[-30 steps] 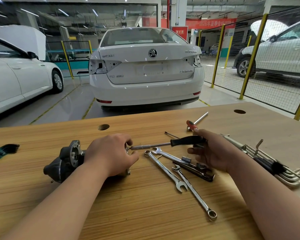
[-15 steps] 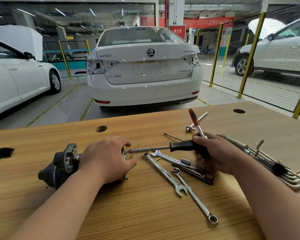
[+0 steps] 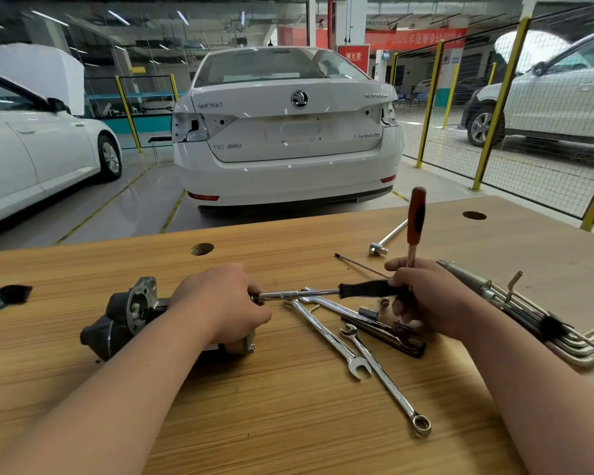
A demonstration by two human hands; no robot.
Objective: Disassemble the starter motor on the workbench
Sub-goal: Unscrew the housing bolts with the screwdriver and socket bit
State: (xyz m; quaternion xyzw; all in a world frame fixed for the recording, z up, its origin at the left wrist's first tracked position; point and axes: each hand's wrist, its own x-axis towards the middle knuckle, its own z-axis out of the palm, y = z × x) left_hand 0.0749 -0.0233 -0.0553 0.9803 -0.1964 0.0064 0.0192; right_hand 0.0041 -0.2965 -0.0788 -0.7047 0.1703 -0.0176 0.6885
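Observation:
The dark grey starter motor [image 3: 120, 320] lies on its side on the wooden workbench [image 3: 288, 423], left of centre. My left hand [image 3: 220, 303] grips its right end and hides that part. A black-handled socket driver [image 3: 323, 293] runs level from the motor's right end to my right hand [image 3: 432, 296], which grips the black handle. The same hand also holds a red-handled screwdriver [image 3: 416, 217], whose handle stands nearly upright above the fist.
Two combination wrenches [image 3: 326, 334] and a black pair of pliers [image 3: 388, 334] lie between my hands. A hex key set [image 3: 542, 320] sits at the right, a T-bar [image 3: 388, 238] and a thin rod [image 3: 360, 265] behind. Holes pierce the bench. Cars stand beyond.
My right hand has closed on the driver's handle and lifted the red-handled screwdriver from lying on the bench to nearly upright. My left hand stays on the motor.

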